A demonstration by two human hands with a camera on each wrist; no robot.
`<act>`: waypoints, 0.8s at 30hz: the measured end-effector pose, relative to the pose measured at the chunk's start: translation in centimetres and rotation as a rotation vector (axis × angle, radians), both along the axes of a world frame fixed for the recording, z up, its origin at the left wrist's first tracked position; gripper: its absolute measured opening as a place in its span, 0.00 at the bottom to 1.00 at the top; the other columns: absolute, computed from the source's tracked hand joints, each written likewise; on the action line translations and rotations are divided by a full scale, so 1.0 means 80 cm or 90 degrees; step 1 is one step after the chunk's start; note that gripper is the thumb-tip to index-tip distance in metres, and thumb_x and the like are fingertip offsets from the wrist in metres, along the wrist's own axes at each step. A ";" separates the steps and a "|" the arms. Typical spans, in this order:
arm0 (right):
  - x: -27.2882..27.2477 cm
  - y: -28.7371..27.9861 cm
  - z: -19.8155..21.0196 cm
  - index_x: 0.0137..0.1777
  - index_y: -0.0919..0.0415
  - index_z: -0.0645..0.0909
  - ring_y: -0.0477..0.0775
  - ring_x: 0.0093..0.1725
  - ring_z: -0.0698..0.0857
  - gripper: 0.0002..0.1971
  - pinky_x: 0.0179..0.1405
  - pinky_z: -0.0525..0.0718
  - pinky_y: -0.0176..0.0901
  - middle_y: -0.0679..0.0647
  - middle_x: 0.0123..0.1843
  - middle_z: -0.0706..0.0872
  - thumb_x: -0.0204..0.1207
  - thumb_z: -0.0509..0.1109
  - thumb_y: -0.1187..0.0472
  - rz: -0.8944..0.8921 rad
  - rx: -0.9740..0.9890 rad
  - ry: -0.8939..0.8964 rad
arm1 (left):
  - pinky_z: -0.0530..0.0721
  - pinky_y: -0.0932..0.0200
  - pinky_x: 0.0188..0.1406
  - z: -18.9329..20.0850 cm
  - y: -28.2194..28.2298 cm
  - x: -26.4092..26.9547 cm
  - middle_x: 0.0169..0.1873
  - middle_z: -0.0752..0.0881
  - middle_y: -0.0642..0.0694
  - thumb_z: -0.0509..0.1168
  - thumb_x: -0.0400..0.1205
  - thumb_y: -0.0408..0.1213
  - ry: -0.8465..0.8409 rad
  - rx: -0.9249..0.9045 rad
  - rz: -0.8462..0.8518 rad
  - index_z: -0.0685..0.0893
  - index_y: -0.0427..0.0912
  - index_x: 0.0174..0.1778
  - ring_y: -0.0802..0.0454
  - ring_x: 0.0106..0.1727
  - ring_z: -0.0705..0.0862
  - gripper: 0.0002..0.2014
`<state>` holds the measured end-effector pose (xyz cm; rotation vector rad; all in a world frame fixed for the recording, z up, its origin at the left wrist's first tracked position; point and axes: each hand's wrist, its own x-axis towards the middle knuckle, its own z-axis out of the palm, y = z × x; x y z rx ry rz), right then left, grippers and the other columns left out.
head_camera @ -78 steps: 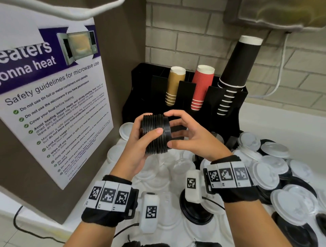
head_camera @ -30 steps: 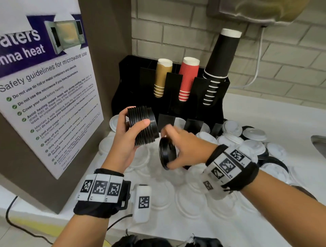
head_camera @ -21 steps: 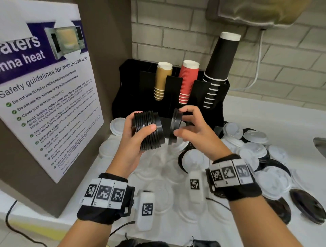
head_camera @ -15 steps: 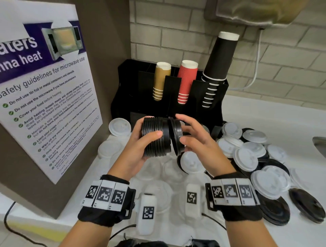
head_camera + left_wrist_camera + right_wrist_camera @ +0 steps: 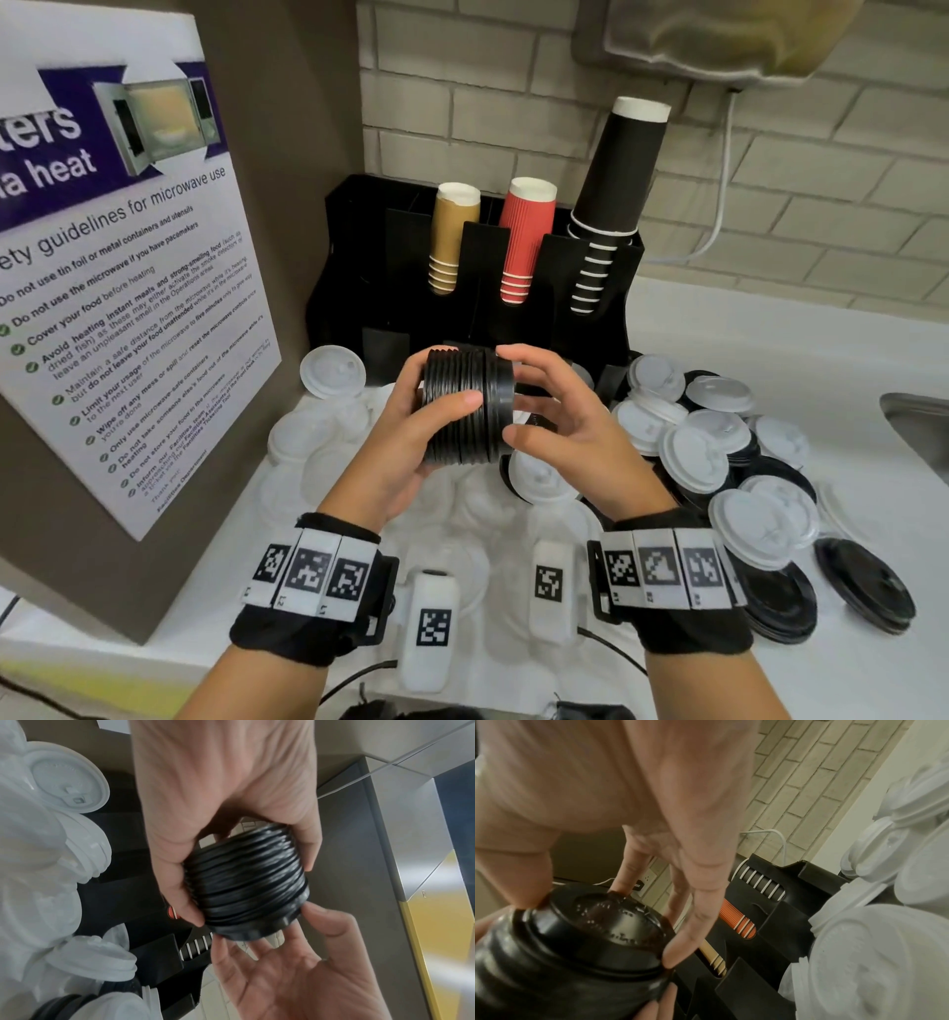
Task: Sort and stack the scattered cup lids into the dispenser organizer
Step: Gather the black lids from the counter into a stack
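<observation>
My left hand (image 5: 452,377) grips a sideways stack of black lids (image 5: 467,406) in front of the black dispenser organizer (image 5: 349,288). My right hand (image 5: 511,395) holds the stack's right end, thumb and fingertips on the rim of the end lid (image 5: 608,925). In the left wrist view the ribbed black stack (image 5: 246,886) sits between thumb and fingers, with the right palm below it. White lids (image 5: 693,452) and flat black lids (image 5: 862,591) lie scattered on the white counter to the right and under my hands.
Tan cups (image 5: 452,241), red cups (image 5: 524,241) and tall black cups (image 5: 616,180) stand upside down in the organizer's rear slots. A microwave safety poster (image 5: 128,308) on a brown panel walls off the left. A sink edge (image 5: 919,421) shows at far right.
My right hand picked a single black lid off the counter, brought it up and pushed it onto the right end of the stack. The left hand kept its grip on the stack.
</observation>
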<state>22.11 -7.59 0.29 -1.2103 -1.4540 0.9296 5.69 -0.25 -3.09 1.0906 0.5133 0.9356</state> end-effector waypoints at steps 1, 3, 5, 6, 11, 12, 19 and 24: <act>0.000 0.000 0.000 0.70 0.43 0.74 0.48 0.64 0.82 0.31 0.52 0.86 0.39 0.48 0.68 0.78 0.74 0.73 0.73 0.001 0.004 0.002 | 0.88 0.48 0.43 0.000 -0.001 0.001 0.56 0.87 0.49 0.76 0.65 0.48 -0.006 -0.003 0.004 0.80 0.56 0.64 0.47 0.57 0.88 0.30; 0.001 0.000 0.000 0.70 0.41 0.74 0.47 0.63 0.82 0.31 0.50 0.86 0.38 0.48 0.67 0.78 0.74 0.74 0.72 0.001 0.009 -0.003 | 0.88 0.50 0.42 -0.001 -0.002 0.003 0.56 0.86 0.48 0.76 0.65 0.48 -0.015 -0.012 0.009 0.80 0.56 0.65 0.48 0.56 0.89 0.30; 0.002 0.000 0.000 0.69 0.41 0.74 0.47 0.62 0.82 0.30 0.48 0.86 0.38 0.48 0.66 0.79 0.73 0.75 0.70 -0.001 0.011 -0.009 | 0.88 0.49 0.42 -0.001 -0.003 0.005 0.57 0.87 0.47 0.76 0.64 0.47 -0.020 -0.035 0.012 0.80 0.55 0.65 0.47 0.56 0.89 0.31; 0.002 0.001 0.000 0.68 0.42 0.73 0.47 0.61 0.83 0.29 0.48 0.86 0.38 0.48 0.65 0.80 0.73 0.76 0.69 -0.005 0.011 -0.009 | 0.88 0.48 0.43 -0.001 -0.004 0.006 0.57 0.87 0.45 0.76 0.65 0.47 -0.028 -0.054 0.009 0.80 0.53 0.65 0.47 0.56 0.89 0.30; -0.002 0.018 0.012 0.57 0.47 0.77 0.40 0.52 0.84 0.20 0.43 0.84 0.33 0.43 0.57 0.81 0.67 0.81 0.54 -0.067 0.036 -0.133 | 0.88 0.43 0.52 -0.002 -0.001 0.005 0.60 0.89 0.41 0.67 0.75 0.57 -0.059 -0.163 -0.016 0.85 0.50 0.65 0.43 0.60 0.89 0.24; -0.003 0.024 0.015 0.56 0.46 0.79 0.42 0.53 0.83 0.19 0.45 0.84 0.34 0.44 0.58 0.79 0.67 0.81 0.50 -0.079 0.036 -0.189 | 0.85 0.41 0.58 -0.004 0.001 0.003 0.62 0.88 0.40 0.63 0.76 0.59 -0.060 -0.182 -0.020 0.84 0.48 0.68 0.42 0.62 0.87 0.27; 0.016 0.054 0.033 0.70 0.42 0.75 0.38 0.67 0.78 0.18 0.64 0.79 0.34 0.42 0.67 0.79 0.81 0.67 0.55 0.079 -0.030 -0.242 | 0.84 0.44 0.63 -0.013 0.011 -0.004 0.62 0.88 0.42 0.59 0.77 0.61 -0.130 -0.199 -0.026 0.92 0.51 0.55 0.45 0.63 0.87 0.24; 0.037 0.071 0.022 0.68 0.52 0.72 0.50 0.60 0.77 0.28 0.64 0.80 0.52 0.48 0.61 0.78 0.71 0.76 0.44 0.063 -0.216 -0.612 | 0.87 0.46 0.59 -0.020 0.020 -0.012 0.61 0.88 0.38 0.67 0.76 0.50 -0.229 -0.263 0.026 0.93 0.43 0.52 0.43 0.62 0.88 0.18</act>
